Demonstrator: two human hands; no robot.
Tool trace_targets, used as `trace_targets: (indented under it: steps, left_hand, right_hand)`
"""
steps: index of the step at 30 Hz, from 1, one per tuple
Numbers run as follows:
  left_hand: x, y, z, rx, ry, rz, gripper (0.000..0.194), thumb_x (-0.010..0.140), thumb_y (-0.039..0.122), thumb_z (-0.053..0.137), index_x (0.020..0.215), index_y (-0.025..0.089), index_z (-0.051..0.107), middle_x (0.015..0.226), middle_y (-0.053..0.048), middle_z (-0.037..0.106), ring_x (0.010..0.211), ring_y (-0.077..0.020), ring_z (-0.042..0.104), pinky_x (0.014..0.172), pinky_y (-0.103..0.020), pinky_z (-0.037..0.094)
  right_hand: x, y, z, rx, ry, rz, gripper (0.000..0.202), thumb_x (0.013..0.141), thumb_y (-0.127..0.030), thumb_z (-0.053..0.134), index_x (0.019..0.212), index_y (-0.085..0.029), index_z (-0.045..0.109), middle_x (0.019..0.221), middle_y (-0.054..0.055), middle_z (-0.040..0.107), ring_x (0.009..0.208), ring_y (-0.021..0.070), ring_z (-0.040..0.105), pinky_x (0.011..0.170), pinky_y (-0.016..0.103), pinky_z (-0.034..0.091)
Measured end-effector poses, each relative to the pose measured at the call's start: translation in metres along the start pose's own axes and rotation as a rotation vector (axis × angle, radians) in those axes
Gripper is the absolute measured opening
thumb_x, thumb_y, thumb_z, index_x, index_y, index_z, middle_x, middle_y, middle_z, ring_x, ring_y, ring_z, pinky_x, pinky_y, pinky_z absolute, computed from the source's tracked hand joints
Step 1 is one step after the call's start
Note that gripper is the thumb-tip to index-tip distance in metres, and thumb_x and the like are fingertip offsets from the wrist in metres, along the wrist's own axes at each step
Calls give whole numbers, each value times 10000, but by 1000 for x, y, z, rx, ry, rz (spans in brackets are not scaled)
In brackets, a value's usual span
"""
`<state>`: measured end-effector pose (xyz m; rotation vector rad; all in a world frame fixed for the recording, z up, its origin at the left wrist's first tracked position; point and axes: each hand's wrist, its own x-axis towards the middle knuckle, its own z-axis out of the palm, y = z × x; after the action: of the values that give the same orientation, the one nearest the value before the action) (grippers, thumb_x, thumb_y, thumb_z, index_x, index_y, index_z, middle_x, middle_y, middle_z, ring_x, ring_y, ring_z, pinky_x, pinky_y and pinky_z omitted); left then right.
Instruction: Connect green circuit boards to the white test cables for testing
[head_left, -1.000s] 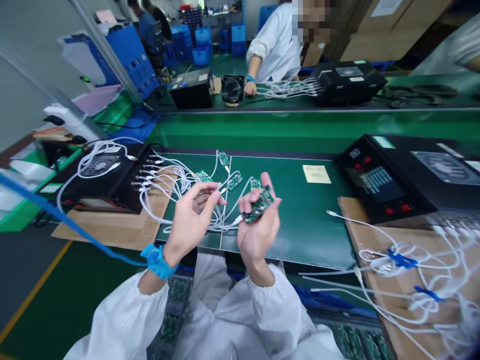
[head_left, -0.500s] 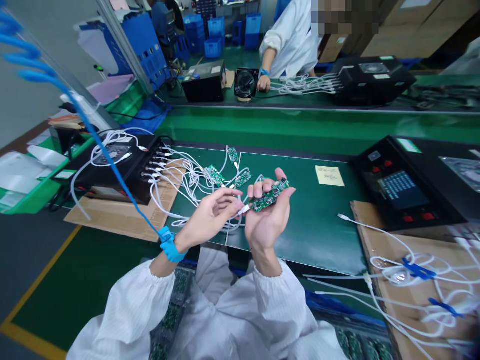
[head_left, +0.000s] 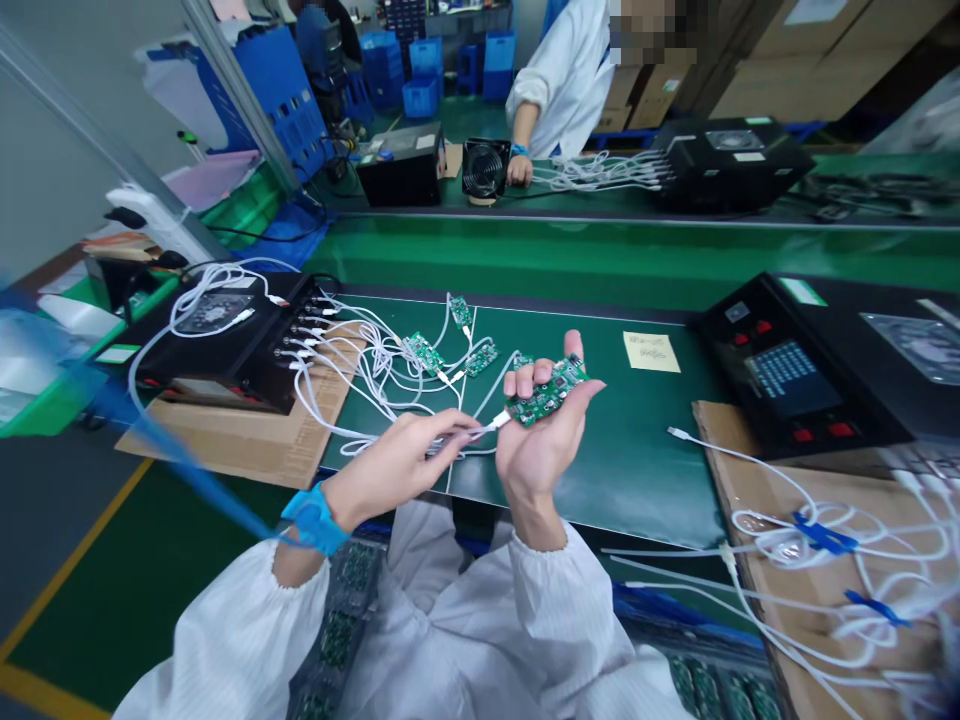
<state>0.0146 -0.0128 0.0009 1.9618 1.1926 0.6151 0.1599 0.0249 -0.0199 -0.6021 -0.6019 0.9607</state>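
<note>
My right hand (head_left: 540, 440), palm up, has its fingers closed round a green circuit board (head_left: 547, 393). A white cable's plug (head_left: 500, 420) sits at the board's left end. My left hand (head_left: 409, 455) is left of that plug, fingers together and the thumb close below, at the white cable (head_left: 480, 430); the fingertips partly hide how it is gripped. A blue wrist strap (head_left: 315, 520) circles my left wrist. Beyond the hands, more green circuit boards (head_left: 424, 353) with white cables lie on the green bench mat (head_left: 630, 450).
A black box (head_left: 225, 345) with several plugged cables stands on cardboard at left. To the right are a yellow note (head_left: 651, 352), a black tester with a screen (head_left: 799, 380) and bundled white cables (head_left: 825, 540). Across the bench, a co-worker's hand (head_left: 520, 171) rests beside a fan (head_left: 485, 170).
My left hand has slid left and down, away from the plug along the cable. My right hand still holds the board. The blue coiled cord has swung lower at left.
</note>
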Motion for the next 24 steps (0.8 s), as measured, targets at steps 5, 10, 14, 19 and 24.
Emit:
trace_targets:
  steps: [5,10,14,19,24]
  left_hand:
    - [-10,8,-15,119,223,62,261,1027,242,556,1241,219,704,1083,-50,771,901,-158,723,810,-277,572]
    - [0,24,-12,-134,435,99,209,975,309,667,1122,223,789,982,-66,723,848,-139,660,632,-215,513]
    - [5,27,-4,-274,495,75,186,952,322,701,1066,228,814,957,-73,706,816,-131,629,585,-208,474]
    - [3,28,-2,-346,500,54,176,929,315,728,1048,217,814,934,-65,688,753,-111,582,567,-211,451]
    - [3,29,-3,-381,507,30,152,928,320,728,1006,217,808,978,-76,701,878,-151,636,584,-219,459]
  right_hand:
    - [-4,7,-6,-79,-47,-3,563,1074,-612,259,1400,-334,624,851,7,386,632,136,370,615,290,439]
    - [-28,14,-14,-259,-281,100,542,1077,-534,305,1486,-305,578,863,27,490,661,147,414,610,291,432]
    - [-38,13,-18,-254,-380,163,540,1054,-504,331,1443,-281,632,917,58,549,759,180,501,634,313,463]
    - [-34,10,-18,-186,-394,240,560,1019,-520,341,1406,-273,662,922,61,566,753,186,499,627,321,458]
    - [-33,8,-15,-117,-371,257,526,998,-502,390,1367,-279,692,883,49,539,723,176,458,606,309,421]
